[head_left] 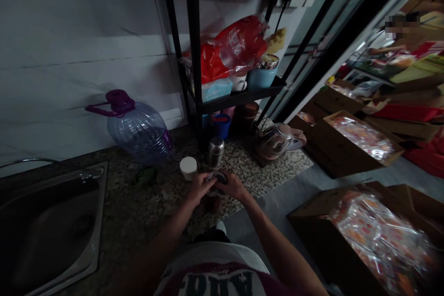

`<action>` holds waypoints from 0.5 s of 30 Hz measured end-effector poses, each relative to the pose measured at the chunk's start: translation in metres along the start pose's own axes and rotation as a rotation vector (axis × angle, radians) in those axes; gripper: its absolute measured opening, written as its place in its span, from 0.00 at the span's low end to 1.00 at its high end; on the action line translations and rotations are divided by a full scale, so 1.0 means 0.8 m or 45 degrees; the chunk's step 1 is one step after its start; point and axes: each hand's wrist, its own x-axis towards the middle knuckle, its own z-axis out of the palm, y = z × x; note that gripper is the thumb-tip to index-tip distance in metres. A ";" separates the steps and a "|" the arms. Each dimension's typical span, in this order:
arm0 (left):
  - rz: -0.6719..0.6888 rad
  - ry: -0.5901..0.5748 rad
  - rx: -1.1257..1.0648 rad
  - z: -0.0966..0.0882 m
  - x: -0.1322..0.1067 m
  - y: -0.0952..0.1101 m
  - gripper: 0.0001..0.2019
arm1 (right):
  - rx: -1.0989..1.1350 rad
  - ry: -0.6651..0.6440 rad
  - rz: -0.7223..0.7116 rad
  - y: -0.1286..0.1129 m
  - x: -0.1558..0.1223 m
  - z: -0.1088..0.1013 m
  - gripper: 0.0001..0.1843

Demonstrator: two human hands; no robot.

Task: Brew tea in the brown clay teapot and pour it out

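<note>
Over the front of the stone counter (249,185), my left hand (200,188) and my right hand (234,186) are closed from both sides on a small round dark-rimmed container (218,178). Its exact kind is too dim to make out, and the fingers cover part of it. Just behind it stands a shiny metal flask (216,150). A white round tub (188,166) sits close to my left hand. Below the hands, a dim brownish shape (212,204) shows at the counter's edge.
A large plastic water bottle (138,127) leans at the wall, near a sink (99,222). Back right are a kettle (279,141), a blue cup (222,125) and a black rack (239,97). Cardboard boxes (322,236) of wrapped packets fill the right; a person works beyond.
</note>
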 end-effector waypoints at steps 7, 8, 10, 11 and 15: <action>0.028 0.172 0.135 0.001 0.015 -0.009 0.16 | 0.056 -0.085 -0.040 0.007 -0.010 -0.015 0.37; 0.036 0.188 0.147 0.001 0.016 -0.010 0.16 | 0.062 -0.089 -0.061 0.010 -0.011 -0.017 0.37; 0.058 0.209 0.163 0.001 0.017 -0.012 0.16 | 0.033 -0.063 -0.080 0.014 -0.011 -0.019 0.34; 0.070 0.216 0.169 0.002 0.018 -0.013 0.15 | 0.000 -0.042 -0.081 0.015 -0.011 -0.018 0.32; 0.126 0.230 0.167 0.005 0.018 -0.012 0.13 | -0.137 0.042 -0.085 0.014 -0.009 -0.012 0.27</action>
